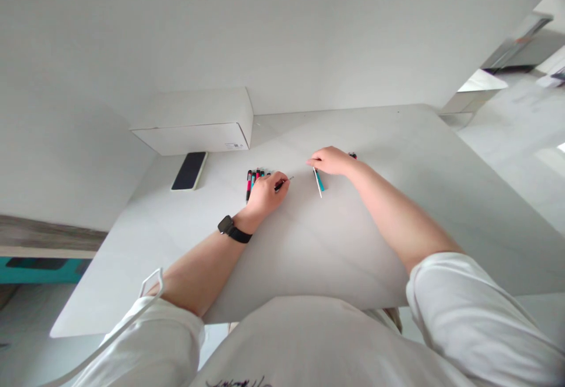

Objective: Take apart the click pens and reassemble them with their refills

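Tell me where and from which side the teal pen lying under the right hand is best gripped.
Probably at mid-barrel, from above. The teal pen lies flat on the white table, its far end beneath the right hand and its near, pale tip pointing toward the person. The bare barrel is free on both sides, so a pinch across it should suit.

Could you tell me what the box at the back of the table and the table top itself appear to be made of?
The white box looks like matte cardboard: flat faces, crisp folded edges, a small printed label. The table top seems a smooth white laminate or painted board with a soft sheen and no visible grain; the exact material is not certain.
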Available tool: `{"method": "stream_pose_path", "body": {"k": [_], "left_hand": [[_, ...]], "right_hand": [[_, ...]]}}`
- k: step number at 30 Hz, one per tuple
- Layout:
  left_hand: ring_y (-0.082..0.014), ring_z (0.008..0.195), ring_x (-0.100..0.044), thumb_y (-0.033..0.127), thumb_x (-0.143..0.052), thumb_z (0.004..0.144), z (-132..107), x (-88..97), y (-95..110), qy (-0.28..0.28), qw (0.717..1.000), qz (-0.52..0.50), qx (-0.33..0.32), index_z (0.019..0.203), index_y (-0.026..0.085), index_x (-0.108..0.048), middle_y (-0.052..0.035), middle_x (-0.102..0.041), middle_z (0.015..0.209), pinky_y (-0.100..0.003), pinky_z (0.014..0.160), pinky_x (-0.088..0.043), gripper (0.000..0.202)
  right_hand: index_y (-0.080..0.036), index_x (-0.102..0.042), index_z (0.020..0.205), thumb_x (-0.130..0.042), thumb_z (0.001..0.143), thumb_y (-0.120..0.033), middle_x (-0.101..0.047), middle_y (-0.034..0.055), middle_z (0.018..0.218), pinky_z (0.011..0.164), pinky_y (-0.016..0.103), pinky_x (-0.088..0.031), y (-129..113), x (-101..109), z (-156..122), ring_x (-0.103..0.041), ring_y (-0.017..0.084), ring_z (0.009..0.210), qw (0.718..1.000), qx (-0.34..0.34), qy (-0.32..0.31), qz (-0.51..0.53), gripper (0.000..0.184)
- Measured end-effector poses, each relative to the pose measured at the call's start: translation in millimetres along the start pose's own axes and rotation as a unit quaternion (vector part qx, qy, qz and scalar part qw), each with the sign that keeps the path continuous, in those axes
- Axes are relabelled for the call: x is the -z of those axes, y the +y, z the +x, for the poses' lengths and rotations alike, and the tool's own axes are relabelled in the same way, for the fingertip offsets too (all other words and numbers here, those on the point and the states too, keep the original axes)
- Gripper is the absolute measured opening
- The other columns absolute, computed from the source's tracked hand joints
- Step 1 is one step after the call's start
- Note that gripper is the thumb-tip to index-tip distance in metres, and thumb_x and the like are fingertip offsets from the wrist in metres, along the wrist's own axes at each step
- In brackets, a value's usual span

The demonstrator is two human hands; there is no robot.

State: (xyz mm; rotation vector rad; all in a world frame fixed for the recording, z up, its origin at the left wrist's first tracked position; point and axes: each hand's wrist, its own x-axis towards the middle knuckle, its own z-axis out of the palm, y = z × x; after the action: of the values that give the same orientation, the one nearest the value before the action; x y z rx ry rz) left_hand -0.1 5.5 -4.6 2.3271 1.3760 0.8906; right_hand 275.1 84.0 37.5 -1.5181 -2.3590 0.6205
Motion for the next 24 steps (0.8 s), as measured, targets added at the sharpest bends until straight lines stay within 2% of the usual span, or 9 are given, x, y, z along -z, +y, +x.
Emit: {"method": "stream_pose_path", "body": {"k": [3,7,12,15,18,21,24], "left_hand": [[-0.0214,0.085,-0.070,0.037,-0.056,0.101,0,-0.2,-1,-0.002,1.000,-0.003,-0.005,0.103,0.024,-0.070,-0.0043,-0.075,0.088,-0.034,0.078,-0.051,0.019],[-0.0211,0.084,-0.070,0.036,-0.056,0.101,0,0.1,0,-0.006,1.000,-0.006,-0.012,0.102,0.024,-0.069,-0.0040,-0.075,0.088,-0.034,0.078,-0.051,0.018],[-0.0215,0.082,-0.070,0.036,-0.057,0.101,0,-0.1,1,-0.008,1.000,-0.003,-0.013,0.102,0.023,-0.070,-0.0046,-0.075,0.086,-0.034,0.078,-0.051,0.018],[-0.0213,0.083,-0.070,0.035,-0.058,0.100,0,0.1,3,-0.002,1.000,-0.005,-0.011,0.102,0.024,-0.069,-0.0040,-0.075,0.086,-0.034,0.078,-0.051,0.016],[-0.0206,0.081,-0.070,0.035,-0.057,0.101,1,1.1,5,0.006,1.000,-0.008,-0.007,0.102,0.024,-0.069,-0.0034,-0.075,0.086,-0.034,0.077,-0.051,0.016],[-0.0204,0.080,-0.069,0.036,-0.057,0.101,1,2.5,8,0.019,1.000,-0.010,-0.005,0.102,0.023,-0.069,-0.0037,-0.075,0.085,-0.034,0.077,-0.050,0.018],[-0.0204,0.081,-0.069,0.036,-0.057,0.101,2,3.4,9,0.025,1.000,-0.010,-0.006,0.101,0.023,-0.068,-0.0039,-0.074,0.085,-0.033,0.077,-0.050,0.017]], "right_hand": [[-0.024,-0.059,0.058,-0.059,0.088,-0.078,-0.055,0.0022,0.054,0.061,0.034,-0.032,-2,-6,18,-0.046,0.017,0.055,0.999,-0.010,-0.017,-0.041,0.062],[-0.024,-0.063,0.057,-0.061,0.090,-0.074,-0.060,0.0062,0.057,0.064,0.036,-0.036,-5,-13,32,-0.052,0.020,0.058,0.996,-0.026,-0.047,-0.077,0.059],[-0.024,-0.066,0.060,-0.063,0.092,-0.068,-0.063,0.0084,0.059,0.064,0.035,-0.038,-9,-14,33,-0.056,0.021,0.062,0.991,-0.035,-0.046,-0.117,0.055],[-0.022,-0.067,0.063,-0.066,0.093,-0.059,-0.066,0.0085,0.065,0.063,0.035,-0.036,-13,-11,26,-0.056,0.020,0.063,0.992,-0.039,-0.013,-0.119,0.048],[-0.023,-0.071,0.077,-0.065,0.095,-0.049,-0.071,0.0061,0.074,0.066,0.032,-0.038,-22,-8,10,-0.058,0.019,0.068,0.999,-0.006,0.029,-0.041,0.033],[-0.025,-0.075,0.100,-0.063,0.095,-0.047,-0.076,0.0027,0.090,0.074,0.030,-0.045,-36,-13,-8,-0.065,0.018,0.080,0.992,0.045,-0.006,0.117,0.026],[-0.024,-0.074,0.106,-0.066,0.091,-0.046,-0.077,0.0022,0.097,0.081,0.030,-0.048,-47,-24,-20,-0.067,0.018,0.088,0.973,0.077,-0.032,0.217,0.028]]}}
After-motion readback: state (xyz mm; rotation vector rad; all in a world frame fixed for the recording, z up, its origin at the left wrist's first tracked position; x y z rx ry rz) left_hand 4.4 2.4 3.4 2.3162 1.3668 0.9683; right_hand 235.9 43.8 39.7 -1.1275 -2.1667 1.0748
